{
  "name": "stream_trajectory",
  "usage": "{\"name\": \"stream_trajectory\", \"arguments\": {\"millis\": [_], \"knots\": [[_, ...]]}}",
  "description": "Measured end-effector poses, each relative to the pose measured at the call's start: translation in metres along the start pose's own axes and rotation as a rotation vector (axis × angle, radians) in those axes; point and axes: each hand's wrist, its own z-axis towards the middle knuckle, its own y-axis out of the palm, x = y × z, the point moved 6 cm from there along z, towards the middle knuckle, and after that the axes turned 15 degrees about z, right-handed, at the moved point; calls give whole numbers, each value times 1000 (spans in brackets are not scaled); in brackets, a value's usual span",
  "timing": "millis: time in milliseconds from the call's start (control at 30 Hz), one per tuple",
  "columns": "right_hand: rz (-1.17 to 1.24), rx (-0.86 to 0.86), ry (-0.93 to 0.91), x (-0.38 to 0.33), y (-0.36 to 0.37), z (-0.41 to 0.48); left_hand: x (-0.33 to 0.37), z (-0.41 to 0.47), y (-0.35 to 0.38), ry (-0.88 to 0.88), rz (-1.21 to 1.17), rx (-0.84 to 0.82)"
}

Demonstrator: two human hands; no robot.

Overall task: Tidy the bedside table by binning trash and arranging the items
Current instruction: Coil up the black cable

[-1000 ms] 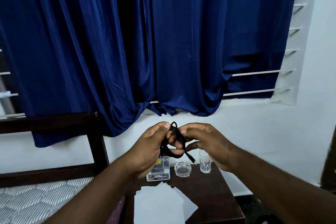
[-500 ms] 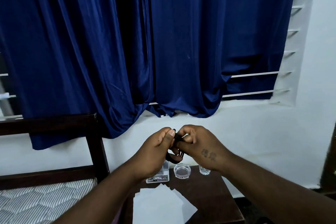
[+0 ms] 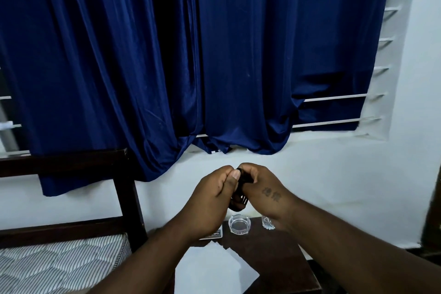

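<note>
Black cable [image 3: 239,194] now bunched tighter between both hands

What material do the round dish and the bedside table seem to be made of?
Round dish: probably clear glass, glossy; the table shows through it and its thick rim catches light. Bedside table: seems dark brown wood with a smooth, dull finish; grain is not visible.

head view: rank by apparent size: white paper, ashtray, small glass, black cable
1. white paper, by far the largest.
2. ashtray.
3. small glass, partly hidden by the right hand.
Black cable: unranked, mostly hidden between the left hand and the right, and nearer the camera.
</note>
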Motion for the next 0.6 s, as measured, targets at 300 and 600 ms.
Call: {"name": "stream_trajectory", "arguments": {"millis": [300,600], "knots": [[130,-292,146,-4,3,-9,-11,4,-10,-63,-103,46],[65,-184,97,7,-8,-4,-21,0,0,-109,-115,-14]]}}
